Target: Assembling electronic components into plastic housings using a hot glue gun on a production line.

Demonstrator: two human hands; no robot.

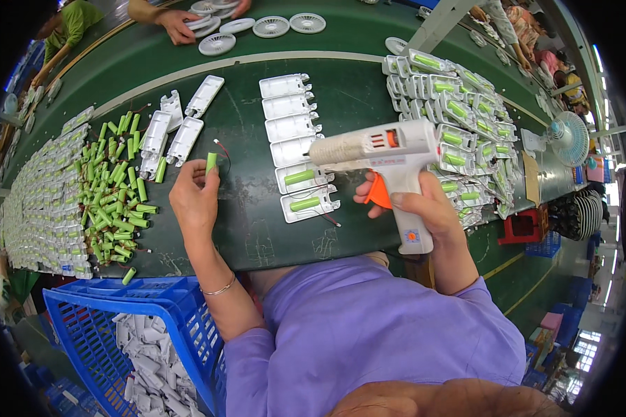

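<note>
My left hand pinches a green cylindrical battery with a thin red wire and small plug trailing from its top. In my right hand is a white hot glue gun, its handle gripped and the fingers by the orange trigger. The gun's nozzle points left, over a column of white plastic casings. The two nearest casings in that column each hold a green battery; the visible farther ones hold none. The gun partly covers the middle of the column.
Loose green batteries lie heaped on the left, beside stacked white casings. A few casings lie beyond my left hand. Battery-filled casings are piled right. A blue crate of white parts stands lower left. Another person's hand touches white discs.
</note>
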